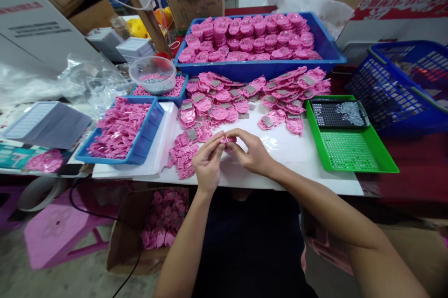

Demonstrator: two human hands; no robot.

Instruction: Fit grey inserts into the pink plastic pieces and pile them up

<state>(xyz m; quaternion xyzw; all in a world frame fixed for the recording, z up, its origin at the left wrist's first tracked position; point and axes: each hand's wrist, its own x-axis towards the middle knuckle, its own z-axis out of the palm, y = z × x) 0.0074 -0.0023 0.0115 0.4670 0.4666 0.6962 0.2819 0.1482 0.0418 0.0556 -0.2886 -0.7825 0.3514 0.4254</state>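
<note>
My left hand (207, 160) and my right hand (250, 151) meet over the white table (308, 167) near its front edge. Both pinch one small pink plastic part (228, 140) between their fingertips. Just left of my hands lies a heap of small flat pink pieces (184, 153). Beyond them spreads a pile of round pink shells with grey inserts (245, 97).
A large blue tray (329, 51) of stacked pink shells stands at the back. A blue bin (147, 135) of pink parts and a clear bowl (153, 74) sit left. A green tray (346, 149) and blue basket (395, 93) are right. A cardboard box (122, 242) of pink parts rests on the floor.
</note>
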